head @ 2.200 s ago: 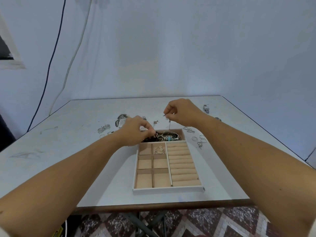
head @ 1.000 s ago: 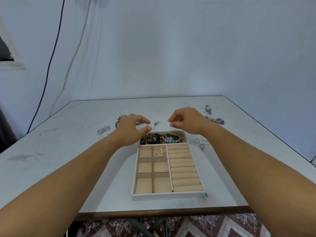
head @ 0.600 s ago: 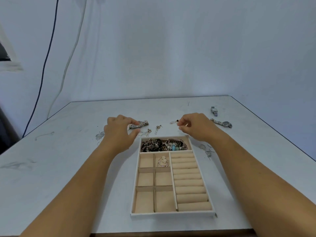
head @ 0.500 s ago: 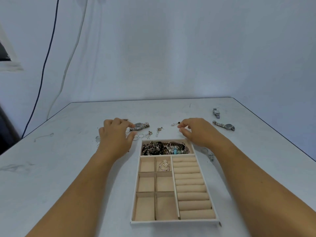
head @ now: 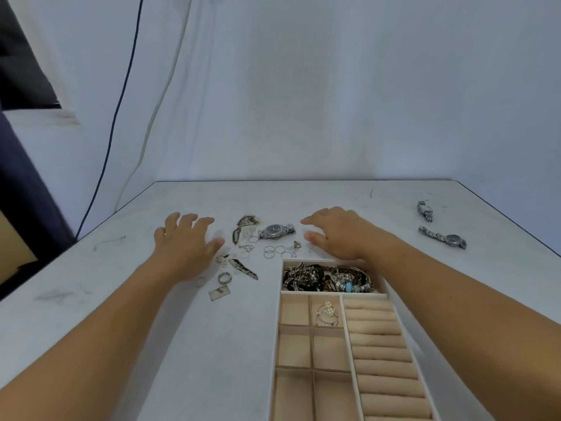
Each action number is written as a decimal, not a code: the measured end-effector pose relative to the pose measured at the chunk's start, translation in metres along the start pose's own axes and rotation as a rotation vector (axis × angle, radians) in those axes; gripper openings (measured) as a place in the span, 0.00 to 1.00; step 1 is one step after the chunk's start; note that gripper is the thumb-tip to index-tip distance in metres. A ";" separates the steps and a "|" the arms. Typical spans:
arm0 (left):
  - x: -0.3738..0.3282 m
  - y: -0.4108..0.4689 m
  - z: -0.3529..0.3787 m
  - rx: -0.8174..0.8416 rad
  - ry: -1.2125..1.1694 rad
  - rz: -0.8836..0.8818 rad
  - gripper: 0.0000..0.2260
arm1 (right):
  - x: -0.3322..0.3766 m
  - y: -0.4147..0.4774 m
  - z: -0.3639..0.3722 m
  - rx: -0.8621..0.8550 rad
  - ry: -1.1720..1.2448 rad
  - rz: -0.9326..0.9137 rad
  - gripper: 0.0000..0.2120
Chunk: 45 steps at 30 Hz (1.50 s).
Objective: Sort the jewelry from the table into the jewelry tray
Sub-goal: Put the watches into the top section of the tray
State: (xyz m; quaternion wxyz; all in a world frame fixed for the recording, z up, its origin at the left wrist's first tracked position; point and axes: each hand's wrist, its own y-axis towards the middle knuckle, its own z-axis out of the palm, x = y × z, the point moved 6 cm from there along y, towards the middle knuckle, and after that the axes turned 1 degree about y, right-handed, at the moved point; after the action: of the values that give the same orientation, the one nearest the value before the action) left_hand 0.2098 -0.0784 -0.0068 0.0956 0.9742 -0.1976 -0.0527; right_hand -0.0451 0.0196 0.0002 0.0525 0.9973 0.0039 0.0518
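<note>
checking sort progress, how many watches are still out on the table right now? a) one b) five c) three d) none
c: one watch lies between the hands beyond the jewelry tray, and two more watches sit far to the right on the table.

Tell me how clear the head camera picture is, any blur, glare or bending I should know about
Head view: light is soft and even, no glare, only faint shadows under the left hand and right hand; wide-angle bending splays the table edges; the small jewelry beside the tray is too fine to resolve; the dark shape at far left looks smeared.
</note>
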 end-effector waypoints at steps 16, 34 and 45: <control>-0.113 0.057 0.021 0.185 0.173 0.397 0.26 | 0.009 0.058 0.017 0.015 -0.020 -0.001 0.16; -0.172 0.061 0.019 0.146 -0.178 0.425 0.17 | -0.096 -0.026 -0.012 -0.055 0.018 0.224 0.16; -0.283 0.041 0.017 0.173 -0.270 0.637 0.19 | -0.189 -0.106 -0.023 -0.049 -0.081 0.487 0.20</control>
State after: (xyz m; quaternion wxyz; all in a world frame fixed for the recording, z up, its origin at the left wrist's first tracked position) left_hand -0.0670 -0.0065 0.0030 -0.0028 0.8523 -0.5062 -0.1315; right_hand -0.2359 0.1249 -0.0077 0.0626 0.9684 -0.2402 0.0230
